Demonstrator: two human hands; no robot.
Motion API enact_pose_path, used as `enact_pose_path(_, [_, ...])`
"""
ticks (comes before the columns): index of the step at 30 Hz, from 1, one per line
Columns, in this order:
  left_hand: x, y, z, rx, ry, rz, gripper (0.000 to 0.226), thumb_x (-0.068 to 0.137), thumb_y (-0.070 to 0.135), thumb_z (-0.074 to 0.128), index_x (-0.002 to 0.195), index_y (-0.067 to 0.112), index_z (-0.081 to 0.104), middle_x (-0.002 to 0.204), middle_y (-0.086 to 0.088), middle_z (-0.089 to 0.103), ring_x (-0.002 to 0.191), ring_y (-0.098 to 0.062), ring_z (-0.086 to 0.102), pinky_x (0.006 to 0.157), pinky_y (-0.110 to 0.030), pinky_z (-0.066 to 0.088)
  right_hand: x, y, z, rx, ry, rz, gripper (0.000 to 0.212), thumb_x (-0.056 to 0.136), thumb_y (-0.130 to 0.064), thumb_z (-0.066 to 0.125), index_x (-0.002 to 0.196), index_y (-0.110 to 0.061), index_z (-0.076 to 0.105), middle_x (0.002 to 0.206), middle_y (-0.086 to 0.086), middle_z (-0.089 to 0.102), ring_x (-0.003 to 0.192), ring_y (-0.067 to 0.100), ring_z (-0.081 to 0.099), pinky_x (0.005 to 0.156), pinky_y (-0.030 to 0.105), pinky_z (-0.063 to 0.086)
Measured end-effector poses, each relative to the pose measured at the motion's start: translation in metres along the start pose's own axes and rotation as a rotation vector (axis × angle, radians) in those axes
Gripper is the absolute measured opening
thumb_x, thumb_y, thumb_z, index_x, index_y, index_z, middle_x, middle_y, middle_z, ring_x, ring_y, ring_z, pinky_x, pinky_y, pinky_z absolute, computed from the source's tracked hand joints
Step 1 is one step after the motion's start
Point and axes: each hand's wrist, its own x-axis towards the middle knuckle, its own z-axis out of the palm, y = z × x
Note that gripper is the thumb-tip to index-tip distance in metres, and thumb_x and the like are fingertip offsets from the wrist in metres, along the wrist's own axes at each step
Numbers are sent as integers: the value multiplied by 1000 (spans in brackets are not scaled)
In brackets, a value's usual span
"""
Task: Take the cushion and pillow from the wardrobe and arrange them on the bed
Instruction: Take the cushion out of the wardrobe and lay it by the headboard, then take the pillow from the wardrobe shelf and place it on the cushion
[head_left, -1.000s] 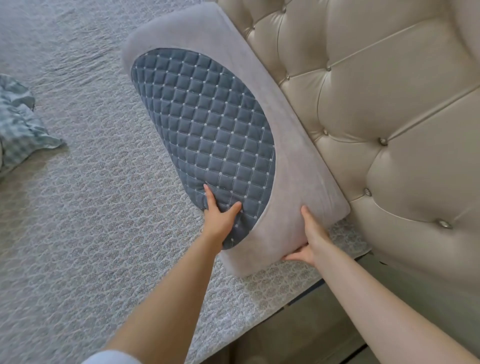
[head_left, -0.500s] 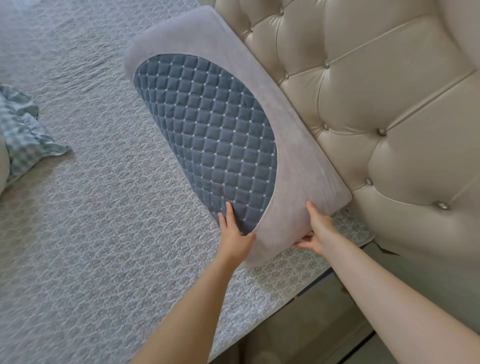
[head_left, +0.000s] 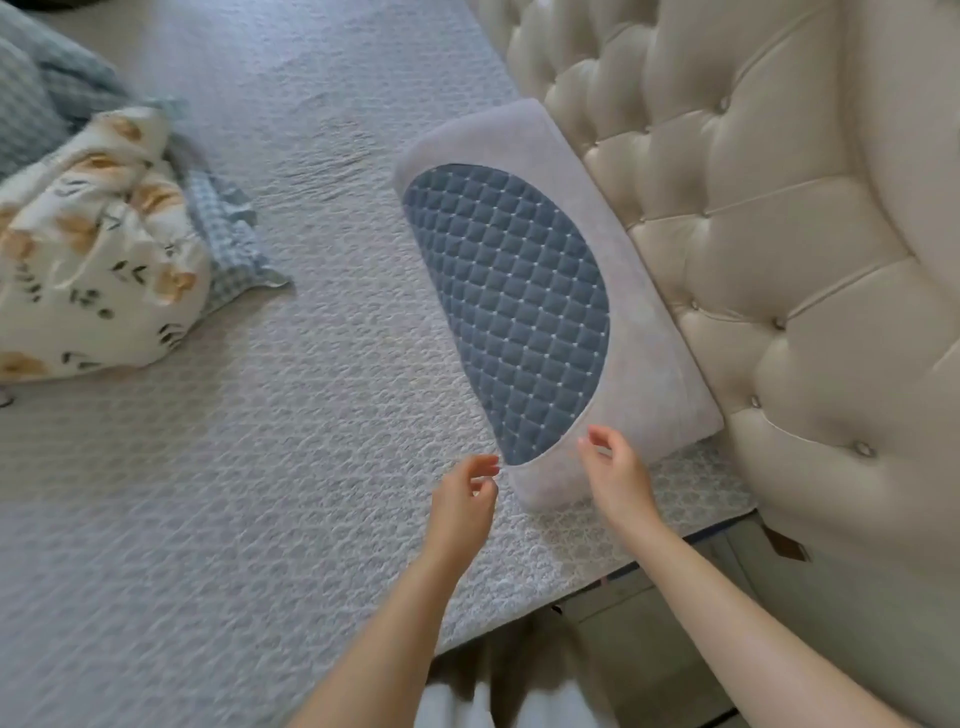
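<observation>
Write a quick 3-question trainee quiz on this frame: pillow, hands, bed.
1. True or false: the left hand is gripping the grey pillow.
2. What does the pillow's long far edge lie along?
A. the tufted headboard
B. the floral bundle
C. the foot of the bed
3. Fill in: the pillow's inset panel is quilted and ____ in colour.

Key
1. False. Both the left and the right hand are open and clear of it, near its close end.
2. A. It lies flat on the bedspread beside the headboard.
3. Blue.
</observation>
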Motion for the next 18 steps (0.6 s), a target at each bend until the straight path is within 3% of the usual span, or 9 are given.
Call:
enact_pose_path(5, [-49,-12,-42,-21,195,26,28,98,11,51,114,31,63,103,17,67,96,4,59,70,-8,42,-46,-24,19,-91,-230,-204,39,98,-34,49,133,-17,49,132,1,52,110,8,50,82,19,39])
enact_pose_path(10, [-112,-34,-58,-154,445,19,30,96,8,54,111,32,63,100,20,67,100,1,62,86,-21,48,-88,-42,28,-186,-430,-410,38,98,-34,49,132,-17,49,130,0,50,116,12,52,95,33,48])
enact_pose_path(15, [-193,-71,-46,-300,659,-35,35,94,6,57,102,40,62,94,19,72,91,10,63,82,-20,50,-130,-54,49,-276,-586,-552,35,97,-32,52,129,-19,52,126,-1,55,114,12,54,97,39,48])
enact_pose_path(18, [-236,-94,-44,-419,826,-98,32,94,5,58,100,37,64,90,17,72,90,3,66,78,-18,51,-162,-57,71,-345,-684,-631,32,96,-27,55,126,-15,54,123,2,58,112,16,57,95,39,49])
